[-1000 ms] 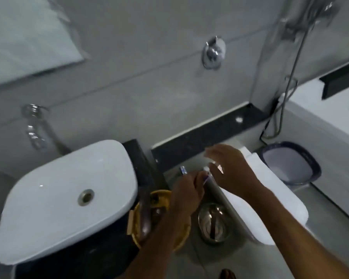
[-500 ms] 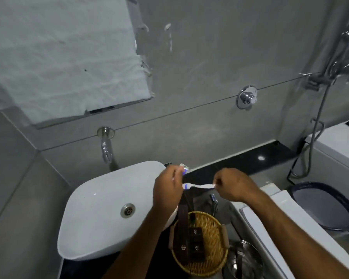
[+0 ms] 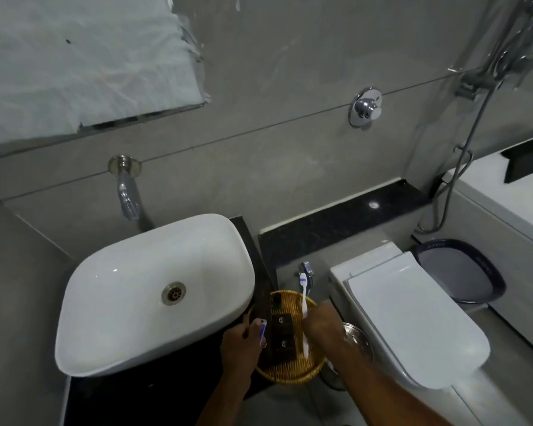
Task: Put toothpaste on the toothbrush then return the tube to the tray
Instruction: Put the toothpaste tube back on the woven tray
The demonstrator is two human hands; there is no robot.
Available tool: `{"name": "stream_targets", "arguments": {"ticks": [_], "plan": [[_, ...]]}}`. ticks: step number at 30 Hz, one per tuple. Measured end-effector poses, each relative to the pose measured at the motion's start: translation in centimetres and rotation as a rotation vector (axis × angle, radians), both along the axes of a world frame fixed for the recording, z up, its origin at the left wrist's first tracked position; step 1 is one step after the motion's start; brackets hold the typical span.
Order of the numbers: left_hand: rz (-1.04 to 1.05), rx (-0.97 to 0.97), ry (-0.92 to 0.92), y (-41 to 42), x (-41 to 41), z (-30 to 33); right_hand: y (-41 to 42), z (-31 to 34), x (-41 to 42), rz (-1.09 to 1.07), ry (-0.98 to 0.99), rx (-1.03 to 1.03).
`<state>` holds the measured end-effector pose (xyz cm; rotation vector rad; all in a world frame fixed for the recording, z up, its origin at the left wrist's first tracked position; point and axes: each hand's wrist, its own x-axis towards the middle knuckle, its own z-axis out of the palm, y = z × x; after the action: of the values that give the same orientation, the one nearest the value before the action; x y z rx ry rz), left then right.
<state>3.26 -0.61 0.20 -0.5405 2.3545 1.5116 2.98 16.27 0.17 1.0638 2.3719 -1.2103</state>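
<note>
My left hand (image 3: 240, 342) grips a small white toothpaste tube (image 3: 262, 331) with blue and red print, held at the left rim of the round woven tray (image 3: 293, 372). My right hand (image 3: 322, 322) holds a white toothbrush (image 3: 304, 298) by its handle, upright, with the blue-marked head pointing away from me above the tray's far edge. The tray sits on the dark counter between the basin and the toilet, and a dark wooden block (image 3: 282, 335) lies inside it.
A white basin (image 3: 154, 290) sits left of the tray under a wall spout (image 3: 126, 192). A closed white toilet (image 3: 413, 318) stands to the right, with a steel cup (image 3: 357, 339) beside the tray and a bin (image 3: 462, 272) farther right. A shower hose (image 3: 462, 155) hangs on the wall.
Both hands have dropped toward me from above the basin's edge to the tray. The toothbrush has turned from level to upright. The tube has come down to the tray's left rim.
</note>
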Motion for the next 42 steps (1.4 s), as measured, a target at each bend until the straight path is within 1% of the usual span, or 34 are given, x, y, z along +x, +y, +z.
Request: {"name": "stream_targets", "arguments": {"ticks": [2, 5, 7, 14, 17, 19, 21, 22, 23, 26, 27, 28, 30, 32, 34, 37, 39, 41, 42], "plan": [[0.008, -0.004, -0.011, -0.5, 0.2, -0.6, -0.6, -0.6, -0.3, 0.067, -0.014, 0.004], [0.022, -0.026, -0.034, -1.5, 0.3, -1.4, -1.4, -1.8, -0.7, 0.182, -0.019, 0.072], [0.04, -0.034, -0.048, -2.3, 0.4, -1.8, -1.9, -2.5, -1.0, 0.214, -0.029, 0.08], [0.12, -0.014, -0.061, -4.5, 1.0, -2.3, -2.5, -3.8, -1.7, 0.087, -0.113, -0.019], [0.144, -0.003, -0.041, -4.1, 1.1, -2.2, -2.1, -2.8, -1.3, 0.126, -0.053, 0.041], [0.012, 0.0, -0.046, 1.2, 1.5, -1.2, 2.6, -1.6, 1.5, 0.007, 0.067, 0.1], [-0.007, 0.013, -0.04, 2.2, 0.7, -1.0, 2.3, -0.6, 2.8, -0.021, 0.207, 0.1], [-0.01, 0.038, -0.043, 3.0, 0.3, -0.8, 2.1, -0.3, 3.8, -0.009, 0.24, 0.051], [-0.002, 0.063, -0.055, 3.5, 0.0, -0.6, 1.7, -0.1, 4.9, -0.019, 0.253, -0.051], [0.038, 0.118, -0.102, 5.2, 0.0, -1.2, 1.2, 0.1, 7.6, -0.143, 0.2, -0.549], [0.063, 0.129, -0.122, 5.9, 0.4, -1.4, 1.5, -0.2, 8.3, -0.179, 0.183, -0.68], [0.081, 0.162, -0.134, 6.2, 0.4, -1.5, 1.6, -0.2, 8.5, -0.226, 0.21, -0.765], [0.122, 0.244, -0.173, 6.3, 0.6, -1.6, 1.7, 0.0, 8.0, -0.332, 0.31, -0.804], [0.118, 0.286, -0.201, 6.0, 0.9, -1.6, 2.2, 0.2, 6.5, -0.377, 0.358, -0.722], [0.054, 0.307, -0.211, 5.6, 1.6, -1.8, 3.3, 0.3, 4.5, -0.314, 0.32, -0.612], [-0.101, 0.304, -0.259, 5.3, 2.6, -1.9, 4.7, 0.5, 1.3, -0.035, 0.181, -0.451], [-0.181, 0.264, -0.248, 5.3, 2.9, -2.0, 5.2, 0.6, -1.1, 0.207, 0.082, -0.251], [-0.251, 0.144, -0.185, 5.1, 2.9, -2.1, 5.5, 0.1, -3.1, 0.432, 0.001, -0.004], [-0.293, 0.065, -0.148, 5.0, 2.9, -2.1, 5.5, -0.2, -3.7, 0.505, -0.039, 0.104]]}}
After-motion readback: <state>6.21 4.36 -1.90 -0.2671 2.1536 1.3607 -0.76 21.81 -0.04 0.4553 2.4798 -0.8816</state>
